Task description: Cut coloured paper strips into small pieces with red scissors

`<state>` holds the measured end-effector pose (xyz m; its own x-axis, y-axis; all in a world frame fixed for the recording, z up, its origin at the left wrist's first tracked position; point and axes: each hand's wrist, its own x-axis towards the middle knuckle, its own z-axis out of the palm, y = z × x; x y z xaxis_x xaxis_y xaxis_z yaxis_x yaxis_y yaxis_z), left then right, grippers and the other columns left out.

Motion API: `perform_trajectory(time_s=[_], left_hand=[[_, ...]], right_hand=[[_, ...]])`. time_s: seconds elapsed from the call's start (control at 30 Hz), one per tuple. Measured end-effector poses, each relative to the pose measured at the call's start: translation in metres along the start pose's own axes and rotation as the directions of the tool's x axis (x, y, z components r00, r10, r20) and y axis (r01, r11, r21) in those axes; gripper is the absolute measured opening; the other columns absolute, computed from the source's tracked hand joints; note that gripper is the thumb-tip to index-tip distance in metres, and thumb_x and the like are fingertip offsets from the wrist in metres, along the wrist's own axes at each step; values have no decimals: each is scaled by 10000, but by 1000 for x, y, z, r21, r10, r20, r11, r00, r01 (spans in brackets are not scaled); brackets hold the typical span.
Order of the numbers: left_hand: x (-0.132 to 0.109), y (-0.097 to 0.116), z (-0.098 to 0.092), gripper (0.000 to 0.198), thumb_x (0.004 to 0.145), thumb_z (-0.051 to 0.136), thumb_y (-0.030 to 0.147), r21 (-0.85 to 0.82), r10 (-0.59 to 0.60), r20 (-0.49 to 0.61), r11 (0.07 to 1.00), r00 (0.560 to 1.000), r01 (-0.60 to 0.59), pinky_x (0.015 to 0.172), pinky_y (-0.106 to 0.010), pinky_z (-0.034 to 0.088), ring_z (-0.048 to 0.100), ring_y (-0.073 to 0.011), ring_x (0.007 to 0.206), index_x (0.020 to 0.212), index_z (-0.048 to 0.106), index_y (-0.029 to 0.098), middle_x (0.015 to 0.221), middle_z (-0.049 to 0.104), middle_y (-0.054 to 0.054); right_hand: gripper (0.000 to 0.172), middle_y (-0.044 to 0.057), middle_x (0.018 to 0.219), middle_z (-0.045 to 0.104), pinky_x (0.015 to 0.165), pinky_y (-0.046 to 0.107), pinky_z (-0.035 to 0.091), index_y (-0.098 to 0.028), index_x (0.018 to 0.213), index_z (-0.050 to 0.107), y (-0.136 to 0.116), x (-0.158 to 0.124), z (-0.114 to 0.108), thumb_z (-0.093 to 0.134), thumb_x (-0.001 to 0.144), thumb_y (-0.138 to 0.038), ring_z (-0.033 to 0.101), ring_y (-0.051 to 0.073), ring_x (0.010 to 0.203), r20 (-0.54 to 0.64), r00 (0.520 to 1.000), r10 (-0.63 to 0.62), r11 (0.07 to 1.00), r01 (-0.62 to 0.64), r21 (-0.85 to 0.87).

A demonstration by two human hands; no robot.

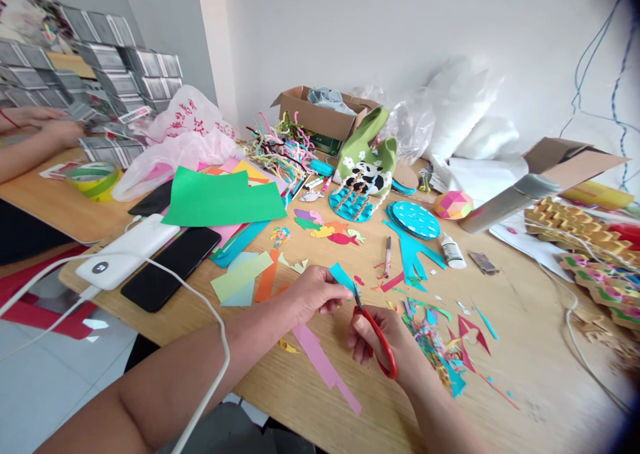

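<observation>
My left hand (pixel 319 290) pinches a small strip of blue paper (pixel 341 275) above the middle of the wooden table. Closed round the handles of red scissors (pixel 381 341) is my right hand (pixel 383 337), just right of the left one. The scissor blades point up and touch or nearly touch the right end of the strip. Behind the hands lie colourful paper fish (pixel 323 229). A pink paper strip (pixel 320 361) is below my left hand, and many coloured scraps (pixel 425 334) lie to the right of the scissors.
A phone (pixel 171 269) and a white power bank (pixel 127 251) lie at left, their cable crossing over my left forearm. Green paper (pixel 225 197), a green panda bag (pixel 367 157), a glue bottle (pixel 453 251) and a grey bottle (pixel 510 203) stand or lie farther back. Another person's hands are at far left.
</observation>
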<state>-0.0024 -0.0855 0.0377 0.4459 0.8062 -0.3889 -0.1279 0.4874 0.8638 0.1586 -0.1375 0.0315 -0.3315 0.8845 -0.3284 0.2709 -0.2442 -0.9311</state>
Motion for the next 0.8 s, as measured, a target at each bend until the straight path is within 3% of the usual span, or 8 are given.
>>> perform_trajectory(time_s=[0.8], left_hand=[[-3, 5, 1, 181, 555, 634, 274, 25, 15, 16, 1000, 1000, -15, 364, -183, 210, 379, -39, 374, 559, 505, 147, 444, 470, 47]], right_hand=[[478, 18, 509, 596, 383, 194, 425, -141, 634, 541, 1, 0, 0, 577, 726, -610, 560, 107, 395, -11, 1000, 17, 1000, -17, -3]])
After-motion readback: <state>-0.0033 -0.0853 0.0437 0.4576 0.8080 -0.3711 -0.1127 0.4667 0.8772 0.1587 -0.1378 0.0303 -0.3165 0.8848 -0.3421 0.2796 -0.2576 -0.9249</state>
